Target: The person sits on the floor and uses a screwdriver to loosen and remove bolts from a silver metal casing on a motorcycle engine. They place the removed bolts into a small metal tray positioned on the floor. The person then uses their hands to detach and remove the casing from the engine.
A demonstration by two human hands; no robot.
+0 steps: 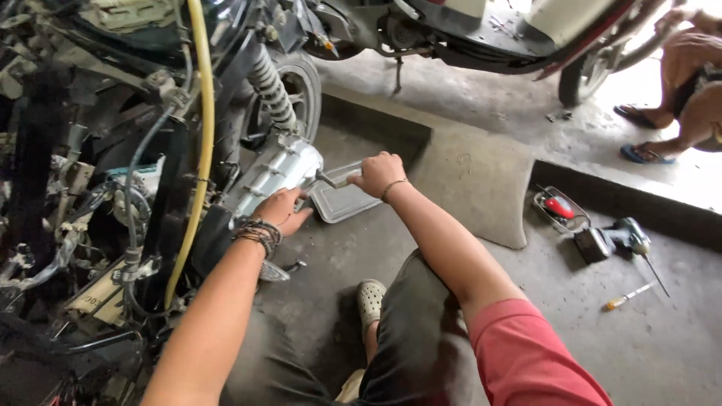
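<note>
My left hand [282, 210], with woven bracelets at the wrist, rests flat against the lower edge of a silver engine cover [274, 171] on a stripped scooter. My right hand [378, 174] is closed around the handle of a metal tool [331, 181] whose tip meets the cover's right end. A shallow metal tray [342, 201] lies on the concrete floor just below both hands. The tool's tip is partly hidden by the cover.
A yellow hose [204, 135] and cables hang at left beside the rear wheel [301, 90]. A cordless drill [613, 239], a screwdriver [628, 296] and a small wire tray with a red item [558, 207] lie at right. Another scooter and a squatting person's sandalled feet [639, 135] are beyond.
</note>
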